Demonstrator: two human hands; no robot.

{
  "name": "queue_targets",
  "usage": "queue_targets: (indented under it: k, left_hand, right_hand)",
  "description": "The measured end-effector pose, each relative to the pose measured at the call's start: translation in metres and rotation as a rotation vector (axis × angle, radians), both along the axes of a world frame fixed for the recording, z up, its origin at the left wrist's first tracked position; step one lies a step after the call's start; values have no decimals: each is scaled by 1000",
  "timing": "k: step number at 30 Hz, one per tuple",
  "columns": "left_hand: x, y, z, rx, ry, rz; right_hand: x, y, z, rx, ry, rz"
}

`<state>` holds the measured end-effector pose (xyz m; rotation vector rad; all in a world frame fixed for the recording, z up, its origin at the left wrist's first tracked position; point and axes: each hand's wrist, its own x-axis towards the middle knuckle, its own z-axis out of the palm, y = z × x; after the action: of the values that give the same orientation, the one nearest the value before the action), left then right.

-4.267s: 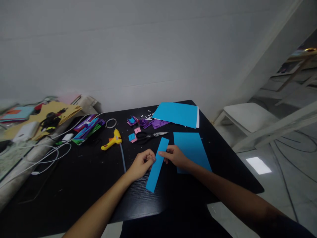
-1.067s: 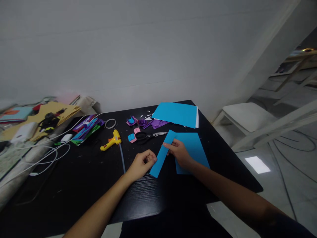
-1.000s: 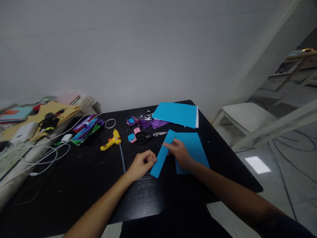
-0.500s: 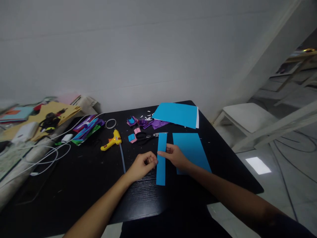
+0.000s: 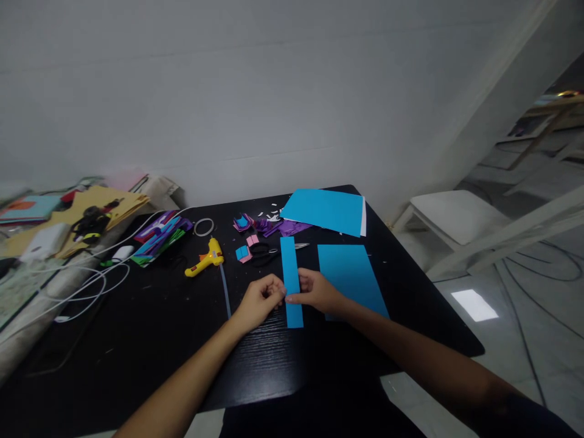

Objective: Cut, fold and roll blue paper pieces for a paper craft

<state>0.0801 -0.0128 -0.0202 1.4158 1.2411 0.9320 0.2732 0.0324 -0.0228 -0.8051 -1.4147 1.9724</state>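
Note:
A long blue paper strip (image 5: 290,258) is held upright in front of me, above the black table. My right hand (image 5: 319,292) grips its right edge, thumb on the near face and fingers behind. At the left edge, the curled fingers and thumb of my left hand (image 5: 261,301) meet the strip in a pinch; the exact contact is small. Behind the strip lie scissors (image 5: 264,250) with dark handles, partly covered by it. A larger blue sheet (image 5: 353,277) rests on the table, partly beneath my right hand and forearm.
To the left lie a yellow glue gun (image 5: 207,260), a tape ring (image 5: 204,227) and a bundle of coloured paper (image 5: 159,237) beside white cables. Small folded pieces (image 5: 244,252) and purple scraps (image 5: 292,227) sit farther back, near stacked blue sheets (image 5: 326,210). A white chair (image 5: 460,216) stands right.
The strip's top has tilted left and the strip has shifted slightly away from me. My right hand has slid lower along it, and my left fingers now reach its left edge.

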Motion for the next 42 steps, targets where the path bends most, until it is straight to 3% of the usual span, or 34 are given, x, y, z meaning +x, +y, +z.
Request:
queue_targets:
  k: [20, 35, 42]
  left_hand:
    - [3, -1, 2, -39, -77, -28]
    - [-6, 5, 8, 21, -118, 185]
    - [-13, 9, 8, 53, -164, 291]
  right_hand:
    - [1, 0, -4, -7, -20, 72]
    - [9, 0, 10, 60, -96, 406]
    - [11, 1, 14, 26, -128, 480]
